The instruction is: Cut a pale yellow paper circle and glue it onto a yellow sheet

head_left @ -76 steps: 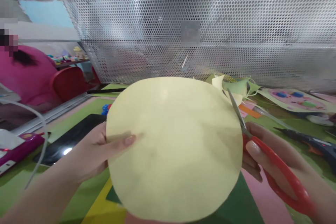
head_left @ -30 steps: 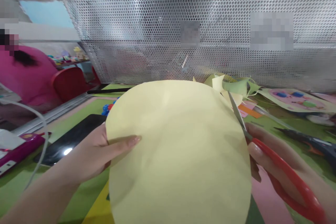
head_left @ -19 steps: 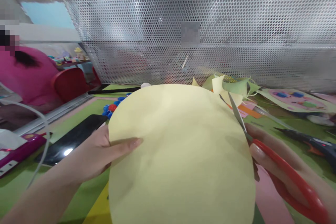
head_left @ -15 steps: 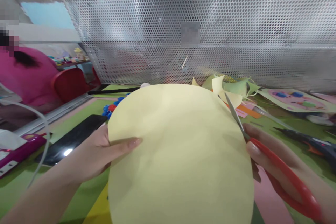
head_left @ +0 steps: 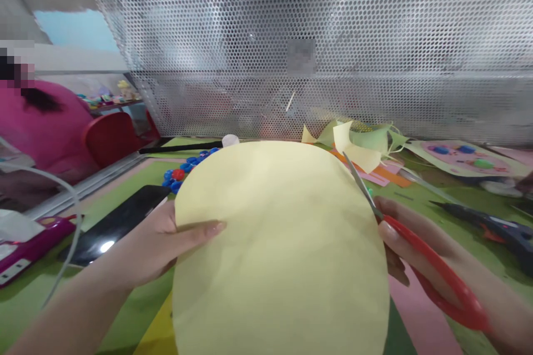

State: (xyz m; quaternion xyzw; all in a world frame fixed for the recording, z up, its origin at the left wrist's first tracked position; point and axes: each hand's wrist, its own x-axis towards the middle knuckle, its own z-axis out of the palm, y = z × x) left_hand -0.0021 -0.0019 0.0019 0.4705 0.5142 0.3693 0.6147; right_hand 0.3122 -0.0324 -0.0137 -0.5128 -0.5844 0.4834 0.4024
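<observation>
A large pale yellow sheet of paper (head_left: 278,249) with a rounded top edge fills the middle of the view, held up over the table. My left hand (head_left: 166,244) grips its left edge, thumb on the near face and fingers hidden behind. Red-handled scissors (head_left: 441,274) are in my right hand (head_left: 412,238), at the sheet's right edge. Their blades point up and away along the curved edge and look nearly together. Just past the blade tips, a curled pale yellow paper offcut (head_left: 358,150) lies on the table.
A phone (head_left: 116,222) and a magenta power strip (head_left: 33,247) with a white cable lie left. Blue and red pieces (head_left: 179,173) sit behind the sheet. A glue gun (head_left: 487,224) rests right. A perforated metal panel (head_left: 316,22) stands behind; a person in pink (head_left: 41,127) is at left.
My right hand and the scissors have shifted slightly left along with the sheet's right edge. The sheet's top sits a little lower. The offcut beyond the blades hangs apart from the sheet's edge.
</observation>
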